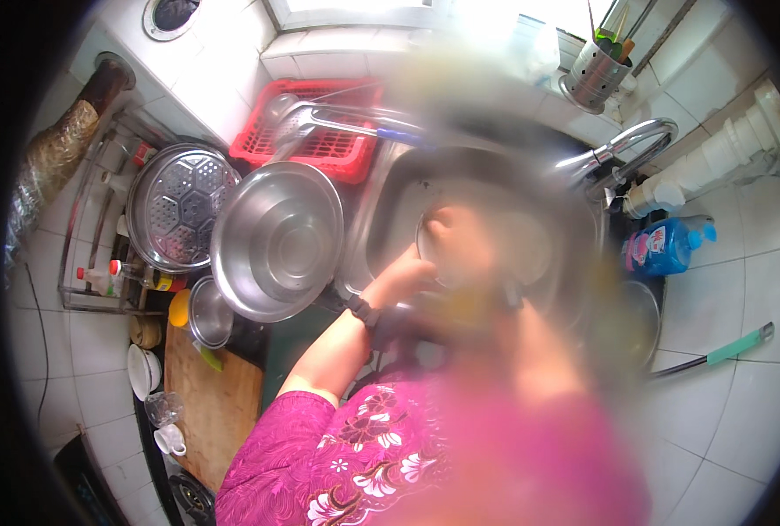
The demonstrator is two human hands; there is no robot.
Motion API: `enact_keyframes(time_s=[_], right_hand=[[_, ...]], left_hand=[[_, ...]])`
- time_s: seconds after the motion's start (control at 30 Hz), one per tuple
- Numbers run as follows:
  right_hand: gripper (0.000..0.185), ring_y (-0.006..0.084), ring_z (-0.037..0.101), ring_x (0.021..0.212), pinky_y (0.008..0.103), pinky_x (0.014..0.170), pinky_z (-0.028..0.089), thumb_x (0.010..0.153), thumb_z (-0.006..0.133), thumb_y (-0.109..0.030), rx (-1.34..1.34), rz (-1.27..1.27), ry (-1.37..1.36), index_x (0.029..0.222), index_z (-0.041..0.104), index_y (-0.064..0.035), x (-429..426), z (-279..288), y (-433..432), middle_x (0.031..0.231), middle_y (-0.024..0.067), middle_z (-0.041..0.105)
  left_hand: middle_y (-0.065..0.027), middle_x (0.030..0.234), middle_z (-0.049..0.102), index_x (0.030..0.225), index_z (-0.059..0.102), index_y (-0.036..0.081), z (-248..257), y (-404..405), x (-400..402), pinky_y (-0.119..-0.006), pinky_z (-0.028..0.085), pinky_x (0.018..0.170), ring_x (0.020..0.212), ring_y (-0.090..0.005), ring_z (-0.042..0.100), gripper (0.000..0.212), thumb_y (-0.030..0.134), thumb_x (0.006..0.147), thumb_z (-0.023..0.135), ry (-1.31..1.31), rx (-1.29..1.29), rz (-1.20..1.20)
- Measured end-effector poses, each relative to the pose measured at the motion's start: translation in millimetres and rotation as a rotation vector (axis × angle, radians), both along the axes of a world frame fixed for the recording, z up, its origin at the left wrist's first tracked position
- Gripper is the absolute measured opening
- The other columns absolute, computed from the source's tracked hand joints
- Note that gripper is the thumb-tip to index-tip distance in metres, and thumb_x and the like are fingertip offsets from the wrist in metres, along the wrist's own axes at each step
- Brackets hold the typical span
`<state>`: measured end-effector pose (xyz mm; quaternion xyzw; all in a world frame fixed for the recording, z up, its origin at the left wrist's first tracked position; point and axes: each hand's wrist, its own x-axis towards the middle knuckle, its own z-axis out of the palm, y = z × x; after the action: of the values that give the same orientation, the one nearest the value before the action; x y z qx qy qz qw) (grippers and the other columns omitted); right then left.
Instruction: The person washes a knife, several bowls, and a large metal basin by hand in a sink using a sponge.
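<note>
My left hand [415,269] grips the near-left rim of a round, thin-rimmed vessel [421,231] held over the stainless steel sink [390,204]. A dark band sits on my left wrist. My right hand [462,233] is at the vessel, apparently over or inside its rim. A smeary blur covers the right half of the view, so its fingers and anything in them are unclear. What the vessel contains is hidden too. Left of the sink, a large steel basin [294,246] stands tilted near my left forearm.
A red plastic basket [337,158] with ladles lies behind the basin. A perforated steamer tray [189,204], small steel bowl [211,312] and wooden cutting board [215,388] are leftward. The faucet [617,148] and blue soap bottle [666,246] stand right.
</note>
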<state>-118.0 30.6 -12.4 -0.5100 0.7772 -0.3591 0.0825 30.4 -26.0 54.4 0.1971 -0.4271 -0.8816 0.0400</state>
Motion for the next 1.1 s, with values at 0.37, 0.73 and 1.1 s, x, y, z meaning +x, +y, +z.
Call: enact_keyframes(time_s=[0.37, 0.73, 1.1], right_hand=[[0.018, 0.0235, 0.060, 0.068, 0.0355, 0.062, 0.048, 0.066, 0.060, -0.006, 0.233, 0.255, -0.272, 0.082, 0.068, -0.0031, 17.8, 54.5, 20.9, 0.081, 0.0163, 0.063], [0.023, 0.0362, 0.053, 0.097, 0.0419, 0.083, 0.044, 0.079, 0.050, -0.010, 0.168, -0.359, -0.213, 0.098, 0.060, -0.0013, 11.8, 19.8, -11.4, 0.099, 0.0203, 0.056], [0.015, 0.0318, 0.061, 0.072, 0.0396, 0.065, 0.048, 0.069, 0.060, -0.011, 0.394, 0.245, -0.384, 0.081, 0.065, -0.0041, -7.4, -1.6, 17.8, 0.081, 0.0187, 0.062]], left_hand=[[-0.0127, 0.119, 0.049, 0.117, 0.049, 0.005, -5.3, 1.2, 17.5, -0.043, 0.039, 0.097, 0.117, -0.0265, 0.046, 0.031, 0.017, 0.089, 0.049, 0.487, 0.010, 0.008], [-0.0040, 0.086, 0.057, 0.108, 0.053, 0.004, -22.4, 7.8, 15.5, -0.026, 0.047, 0.059, 0.074, -0.0122, 0.057, 0.036, 0.004, 0.072, 0.047, -0.262, -0.138, 0.164], [-0.0047, 0.095, 0.056, 0.114, 0.050, 0.005, -52.6, -13.0, -6.8, -0.028, 0.049, 0.065, 0.082, -0.0169, 0.058, 0.040, 0.003, 0.074, 0.051, -0.099, 0.098, 0.193]])
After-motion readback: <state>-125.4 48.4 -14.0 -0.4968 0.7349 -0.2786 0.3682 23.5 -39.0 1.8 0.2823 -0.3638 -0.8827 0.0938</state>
